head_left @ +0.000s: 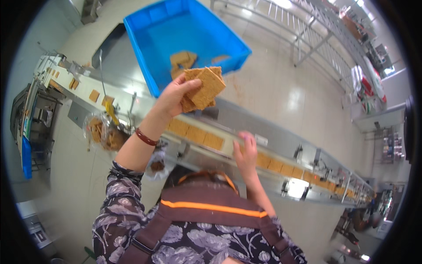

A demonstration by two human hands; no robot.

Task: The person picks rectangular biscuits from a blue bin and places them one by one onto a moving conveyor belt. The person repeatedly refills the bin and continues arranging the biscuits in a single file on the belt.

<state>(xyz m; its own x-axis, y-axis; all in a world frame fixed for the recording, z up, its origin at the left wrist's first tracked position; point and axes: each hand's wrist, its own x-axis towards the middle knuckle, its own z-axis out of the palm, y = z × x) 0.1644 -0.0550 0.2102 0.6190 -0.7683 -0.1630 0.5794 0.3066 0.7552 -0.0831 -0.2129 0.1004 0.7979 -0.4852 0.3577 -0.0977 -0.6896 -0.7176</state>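
My left hand (172,95) is closed on a small stack of square brown crackers (206,90), held over the near edge of a blue crate (151,72). The thumb presses on the face of the stack. Over the conveyor belt (228,149) reaches my right hand (247,156), slightly blurred, its thumb apart from the other fingers and nothing visible between them. Flat crackers (213,141) lie in a row on the belt to its left, and more crackers (275,165) continue to its right. Inside the crate are some loose crackers (183,58).
Beside the belt on the left hangs a clear plastic bag (97,127) with cracker pieces. A yellow-handled tool (110,112) stands close to it. Another bag (156,172) with brown bits is below the belt. Metal railings (307,44) stand at the far right.
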